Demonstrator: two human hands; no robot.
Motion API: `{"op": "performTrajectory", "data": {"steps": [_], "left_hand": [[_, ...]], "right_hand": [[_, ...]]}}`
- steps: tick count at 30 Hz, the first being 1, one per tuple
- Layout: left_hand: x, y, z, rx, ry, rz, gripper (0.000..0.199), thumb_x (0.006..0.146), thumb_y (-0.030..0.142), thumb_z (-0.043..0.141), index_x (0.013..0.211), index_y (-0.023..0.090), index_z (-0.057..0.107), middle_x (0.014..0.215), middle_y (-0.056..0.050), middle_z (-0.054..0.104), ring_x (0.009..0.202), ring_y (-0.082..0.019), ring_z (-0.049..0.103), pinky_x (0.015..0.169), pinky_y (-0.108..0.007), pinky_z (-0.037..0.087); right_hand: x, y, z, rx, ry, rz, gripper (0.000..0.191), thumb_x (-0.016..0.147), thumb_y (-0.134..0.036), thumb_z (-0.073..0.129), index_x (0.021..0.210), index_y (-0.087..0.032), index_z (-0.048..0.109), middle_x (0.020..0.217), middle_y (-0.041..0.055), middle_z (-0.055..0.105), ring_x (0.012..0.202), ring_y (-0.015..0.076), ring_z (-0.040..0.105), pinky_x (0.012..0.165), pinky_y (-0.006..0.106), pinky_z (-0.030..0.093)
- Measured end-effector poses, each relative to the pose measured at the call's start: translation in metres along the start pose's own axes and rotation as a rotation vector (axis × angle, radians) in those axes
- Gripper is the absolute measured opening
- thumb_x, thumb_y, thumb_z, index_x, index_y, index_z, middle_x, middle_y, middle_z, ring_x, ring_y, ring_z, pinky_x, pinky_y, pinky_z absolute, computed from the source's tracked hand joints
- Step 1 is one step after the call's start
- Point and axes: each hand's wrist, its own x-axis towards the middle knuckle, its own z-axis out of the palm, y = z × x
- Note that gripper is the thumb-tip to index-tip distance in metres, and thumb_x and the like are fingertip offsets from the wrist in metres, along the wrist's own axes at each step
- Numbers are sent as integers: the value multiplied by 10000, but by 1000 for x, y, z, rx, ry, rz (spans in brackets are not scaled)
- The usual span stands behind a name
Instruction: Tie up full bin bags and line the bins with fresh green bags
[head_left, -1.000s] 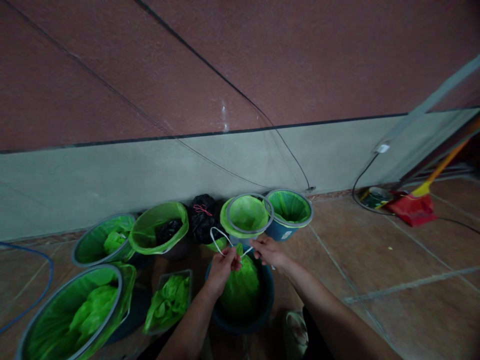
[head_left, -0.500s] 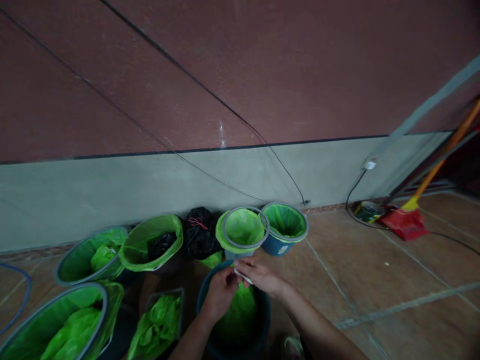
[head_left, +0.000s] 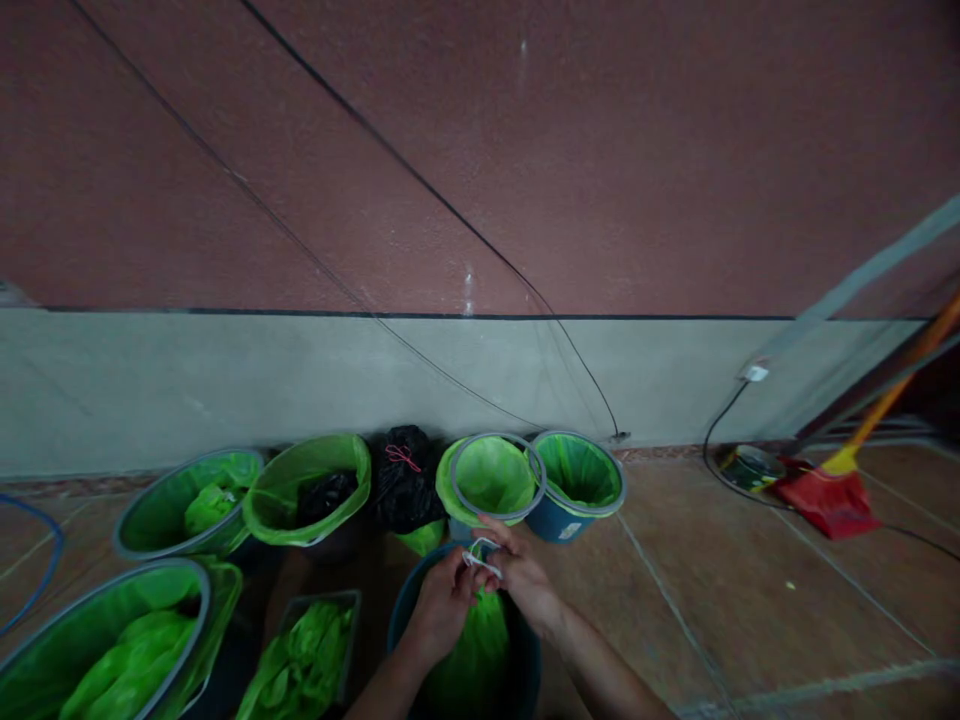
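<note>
A green bag (head_left: pixel 480 650) stands gathered inside a dark teal bucket (head_left: pixel 530 675) at the bottom middle. Above its bunched top, a thin white drawstring (head_left: pixel 482 552) shows as a small loop between my hands. My left hand (head_left: pixel 441 605) pinches the string from the left. On the other side, my right hand (head_left: pixel 525 585) has its fingers bent around the string, with the index finger stretched forward. The bag's neck is partly hidden behind my fingers.
Several green-lined bins stand around, including a blue bin (head_left: pixel 566 525) and an oval bin (head_left: pixel 202 590). A black tied bag (head_left: pixel 405 490) leans by the wall. A red dustpan (head_left: pixel 829 500), a can (head_left: pixel 750 467) and a cable (head_left: pixel 709 445) are at right; a blue hose (head_left: pixel 52 560) lies left.
The white drawstring has spread from a narrow strip into a visible loop between my fingers. My right index finger has reached forward. The view has tilted slightly, with the wall edge now more level.
</note>
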Motion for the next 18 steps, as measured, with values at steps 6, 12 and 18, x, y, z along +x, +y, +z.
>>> {"op": "performTrajectory", "data": {"steps": [6,12,18], "left_hand": [[3,0,-4,-96,94,-140,268,820,472,498,754,214,523,623,21,566,536,-140,542,577,-269,440],[6,-8,0,-135,57,-67,253,840,446,509,792,202,557,640,14,572,566,-146,541,572,-266,434],[1,-6,-2,-39,33,30,279,882,439,498,906,195,631,768,-38,648,685,-180,586,622,-276,441]], "right_hand": [[9,-23,-8,171,251,45,479,842,-552,561,1183,-216,543,1154,113,678,566,111,617,487,239,458],[5,4,2,-226,-66,-66,330,755,-377,579,1041,-224,642,944,57,702,518,128,566,461,256,393],[1,17,10,-360,-278,-176,244,679,-187,475,871,-215,624,736,12,622,620,154,575,578,269,453]]}}
